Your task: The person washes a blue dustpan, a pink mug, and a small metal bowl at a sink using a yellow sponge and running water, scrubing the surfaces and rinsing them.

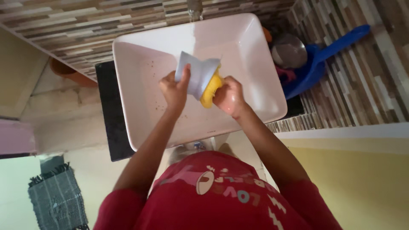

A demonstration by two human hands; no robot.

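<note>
Over a white rectangular sink (140,64), my left hand (174,89) grips a pale blue-grey cup-like container (198,74), held on its side. My right hand (230,98) presses a yellow sponge (211,91) against the container's open end. Small dark specks lie on the basin's left wall. A tap (194,8) sits above the far rim, with a thin stream of water under it.
A blue dustpan-shaped scoop (324,59) and a metal bowl (289,51) sit to the right of the sink. The sink rests on a dark counter (108,110). An orange vessel (68,72) is at the left, and a grey fringed mat (55,198) lies on the floor.
</note>
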